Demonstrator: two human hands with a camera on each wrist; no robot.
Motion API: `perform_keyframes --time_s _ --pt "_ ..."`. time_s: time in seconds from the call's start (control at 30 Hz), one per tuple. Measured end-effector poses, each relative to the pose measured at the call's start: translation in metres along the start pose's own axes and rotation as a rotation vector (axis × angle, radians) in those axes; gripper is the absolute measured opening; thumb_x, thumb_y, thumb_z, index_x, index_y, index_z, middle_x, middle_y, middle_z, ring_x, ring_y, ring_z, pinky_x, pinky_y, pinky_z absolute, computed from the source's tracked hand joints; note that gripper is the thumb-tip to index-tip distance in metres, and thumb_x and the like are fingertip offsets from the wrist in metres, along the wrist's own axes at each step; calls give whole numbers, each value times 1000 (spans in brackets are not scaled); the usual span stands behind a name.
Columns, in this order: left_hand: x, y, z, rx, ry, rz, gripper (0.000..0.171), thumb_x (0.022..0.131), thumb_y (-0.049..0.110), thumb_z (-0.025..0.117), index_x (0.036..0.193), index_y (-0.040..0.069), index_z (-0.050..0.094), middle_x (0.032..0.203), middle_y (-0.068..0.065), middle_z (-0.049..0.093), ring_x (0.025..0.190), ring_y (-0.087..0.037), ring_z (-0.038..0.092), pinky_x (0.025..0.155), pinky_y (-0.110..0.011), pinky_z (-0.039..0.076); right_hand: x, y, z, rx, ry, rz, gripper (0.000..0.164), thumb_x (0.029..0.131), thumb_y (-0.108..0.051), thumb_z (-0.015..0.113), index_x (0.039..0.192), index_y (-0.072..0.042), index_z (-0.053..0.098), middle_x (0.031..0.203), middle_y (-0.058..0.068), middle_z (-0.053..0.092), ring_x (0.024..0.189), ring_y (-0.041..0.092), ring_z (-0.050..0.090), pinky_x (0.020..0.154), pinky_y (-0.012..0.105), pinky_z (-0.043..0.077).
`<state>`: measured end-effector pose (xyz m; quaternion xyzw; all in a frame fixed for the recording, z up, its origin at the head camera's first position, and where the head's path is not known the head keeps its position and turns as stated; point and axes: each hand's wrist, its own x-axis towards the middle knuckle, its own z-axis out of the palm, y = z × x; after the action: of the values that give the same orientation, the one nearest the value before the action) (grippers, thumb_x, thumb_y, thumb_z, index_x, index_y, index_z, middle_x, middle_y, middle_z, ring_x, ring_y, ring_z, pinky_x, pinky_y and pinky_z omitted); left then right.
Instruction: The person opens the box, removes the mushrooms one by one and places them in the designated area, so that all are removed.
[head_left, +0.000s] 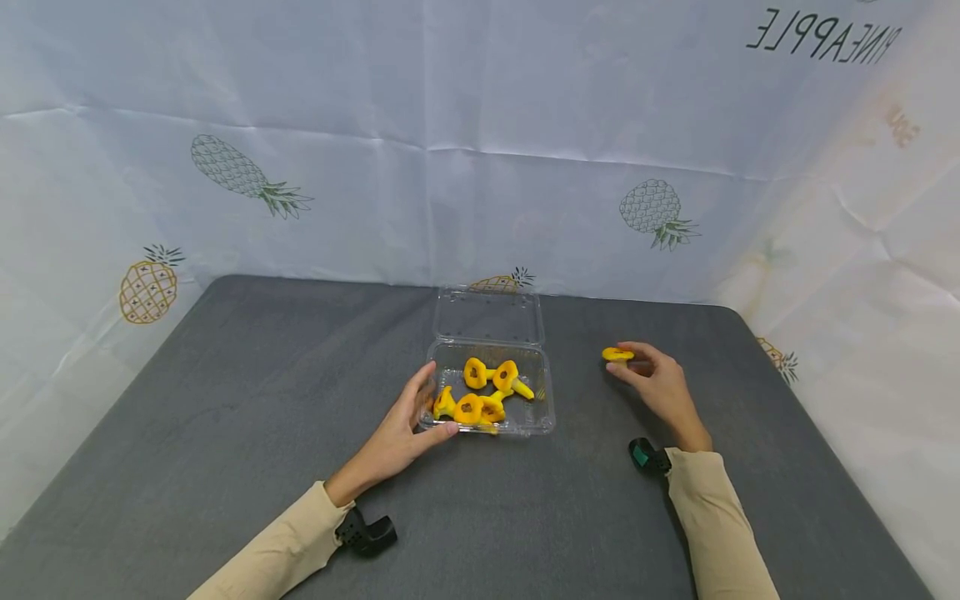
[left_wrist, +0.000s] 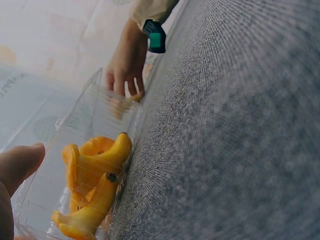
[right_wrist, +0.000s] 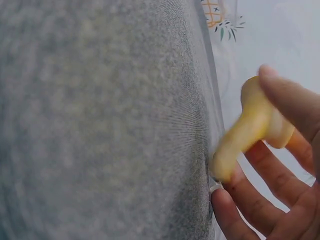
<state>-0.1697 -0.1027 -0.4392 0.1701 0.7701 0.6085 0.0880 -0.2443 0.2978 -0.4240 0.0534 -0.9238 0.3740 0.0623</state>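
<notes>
In the head view, a yellow mushroom (head_left: 618, 354) sits right of centre, its cap seen nearly edge-on with the wide side running left to right; most of its stem is hidden by the fingers. The right hand (head_left: 662, 388) pinches it between thumb and fingers, above the grey table (head_left: 525, 517). At the centre is a clear plastic box (head_left: 545, 408), its lid (head_left: 487, 317) folded back towards the top of the frame. More mushrooms (head_left: 468, 408) lie inside, pointing different ways; one has its stem towards the lower right. The left hand (head_left: 397, 433) is spread wide at the box's near left corner, thumb against the near edge, fingers along the left side.

In the left wrist view, the box slants across the lower left, and two mushrooms in it point their stems to the upper right. The left thumb shows at the left edge; the right hand, fingers downward, is at upper centre.

In the right wrist view, the held mushroom is at the right, its long axis slanting, stem end to the lower left and cap to the upper right, with the thumb pressed on the cap side and fingers behind
</notes>
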Motion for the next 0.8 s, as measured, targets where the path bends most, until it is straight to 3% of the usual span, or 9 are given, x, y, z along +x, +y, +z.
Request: perform_keyframes --time_s 0.2,0.43,0.8 --pt "0 0 0 -2 3 -4 92 95 24 68 160 13 4 168 -11 3 154 -37 13 122 -60 19 1 -1 -2 -19 -38 18 50 92 -6 69 139 -1 53 131 29 59 108 41 65 86 48 59" --pt "1 -1 0 0 3 0 92 96 25 68 160 14 4 168 -11 3 154 -38 13 122 -60 19 1 0 -3 -16 -66 5 56 90 2 67 143 2 48 132 30 57 111 44 63 88 52 57" --pt "1 -1 0 -3 -1 0 91 96 23 67 160 13 3 168 -11 2 154 -38 12 122 -61 19 2 0 -3 -59 -48 44 61 92 -5 69 146 6 42 124 31 60 106 44 65 87 53 56"
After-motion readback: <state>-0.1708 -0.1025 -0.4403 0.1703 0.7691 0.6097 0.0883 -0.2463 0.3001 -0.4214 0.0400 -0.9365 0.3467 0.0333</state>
